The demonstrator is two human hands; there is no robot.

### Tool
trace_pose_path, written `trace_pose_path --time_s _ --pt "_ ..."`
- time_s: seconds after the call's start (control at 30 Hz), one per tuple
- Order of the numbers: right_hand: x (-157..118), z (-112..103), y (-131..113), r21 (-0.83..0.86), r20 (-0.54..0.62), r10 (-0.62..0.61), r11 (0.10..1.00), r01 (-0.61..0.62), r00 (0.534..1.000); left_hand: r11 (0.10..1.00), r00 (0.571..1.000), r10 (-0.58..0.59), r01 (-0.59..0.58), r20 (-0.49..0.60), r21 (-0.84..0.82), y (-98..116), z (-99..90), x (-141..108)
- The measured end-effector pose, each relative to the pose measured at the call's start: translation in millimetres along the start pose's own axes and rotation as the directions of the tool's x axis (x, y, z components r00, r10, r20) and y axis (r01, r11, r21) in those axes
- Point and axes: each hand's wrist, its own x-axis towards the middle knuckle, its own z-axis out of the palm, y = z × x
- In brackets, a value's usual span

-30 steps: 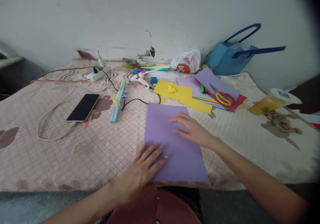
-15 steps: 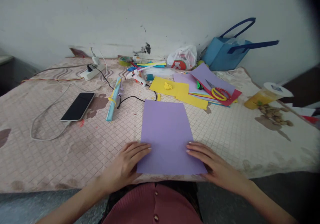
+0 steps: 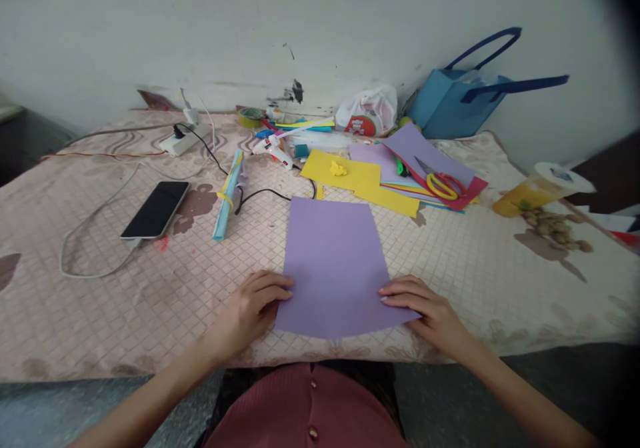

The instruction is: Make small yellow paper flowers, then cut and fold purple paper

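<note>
Your left hand [image 3: 253, 305] lays its fingers over the left edge of the purple sheet [image 3: 333, 268]; its thumb is hidden, so I cannot tell whether it pinches. Your right hand [image 3: 430, 311] narrows on the opposite edge, fingers above and thumb apparently beneath the near corner, which lifts slightly. Holding both sides near the bottom probably keeps the sheet from skewing. It lies on the patterned cloth [image 3: 165, 315] directly before you, near the table's front edge, within easy reach of both hands.

Beyond, to the left, the phone [image 3: 156, 210] lies flat, its white cable looped widely aside, which leaves your working spot free of it. Near it, a yellow band wraps the light-blue paper roll [image 3: 227, 201], likely to hold it closed. Farther right, scissors [image 3: 443, 187] rest on stacked coloured paper, perhaps to stay handy. Farther back, the glue gun [image 3: 274, 148] sits among supplies, presumably where its cord reaches the power strip [image 3: 183, 143].
</note>
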Motion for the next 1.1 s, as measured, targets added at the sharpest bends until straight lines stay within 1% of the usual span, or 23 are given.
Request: trace_pose_path --time_s 0.1,0.23,0.27,0.33,0.4,0.5,0.57,0.63,0.7,0.77,0.83,0.9,1.0,1.1 --pt "-2.1 1.5 -0.9 -0.023 0.001 -0.008 1.000 0.008 1.000 1.000 1.000 -0.019 0.019 0.004 0.025 2.6 -0.5 -1.7" --pt "-2.1 1.7 -4.8 -0.011 -0.027 0.041 0.999 -0.041 0.999 0.993 0.991 -0.114 0.112 0.075 0.031 10.7 -4.7 -0.8" --pt "-1.1 1.3 -6.0 0.006 -0.023 0.072 0.997 -0.072 0.997 0.991 0.987 -0.136 0.135 0.083 0.013 12.4 -5.8 0.3" --pt "2.2 0.3 -8.6 0.053 -0.014 0.166 0.985 -0.165 0.986 0.980 0.979 -0.194 0.196 0.063 -0.035 14.8 -6.9 3.2" --pt "6.8 -0.4 -11.5 0.093 -0.024 0.277 0.957 -0.274 0.960 0.956 0.958 -0.285 0.286 0.030 -0.070 15.8 -6.7 6.5" --pt "14.4 -0.2 -15.9 0.112 -0.052 0.399 0.913 -0.392 0.915 0.914 0.917 -0.399 0.400 0.028 -0.072 16.0 -5.3 10.7" --pt "18.4 0.2 -17.8 0.110 -0.051 0.447 0.891 -0.440 0.893 0.903 0.906 -0.422 0.424 0.038 -0.075 16.0 -5.1 12.2" --pt "20.0 0.3 -17.9 0.105 -0.043 0.470 0.880 -0.464 0.882 0.905 0.911 -0.410 0.413 0.055 -0.100 16.5 -5.7 12.5" --pt "18.4 0.0 -16.1 0.103 -0.039 0.449 0.890 -0.443 0.893 0.913 0.921 -0.384 0.389 0.064 -0.119 17.5 -6.1 11.5" --pt "14.3 -0.3 -13.7 0.094 -0.038 0.380 0.922 -0.375 0.924 0.925 0.931 -0.362 0.366 0.052 -0.106 18.6 -5.3 9.6" --pt "9.2 -0.2 -12.3 0.064 -0.039 0.291 0.955 -0.289 0.956 0.941 0.943 -0.332 0.333 0.029 -0.052 19.2 -2.9 7.2" --pt "4.9 0.4 -12.7 0.012 -0.042 0.219 0.976 -0.219 0.975 0.959 0.958 -0.284 0.284 0.024 0.017 18.8 0.3 4.8" --pt "1.3 1.8 -15.1 -0.057 -0.060 0.141 0.988 -0.144 0.988 0.972 0.974 -0.226 0.223 0.033 0.076 17.9 3.5 2.5" --pt "-0.8 2.8 -16.7 -0.094 -0.085 0.095 0.990 -0.103 0.992 0.976 0.978 -0.205 0.200 0.043 0.085 19.3 2.2 2.5"
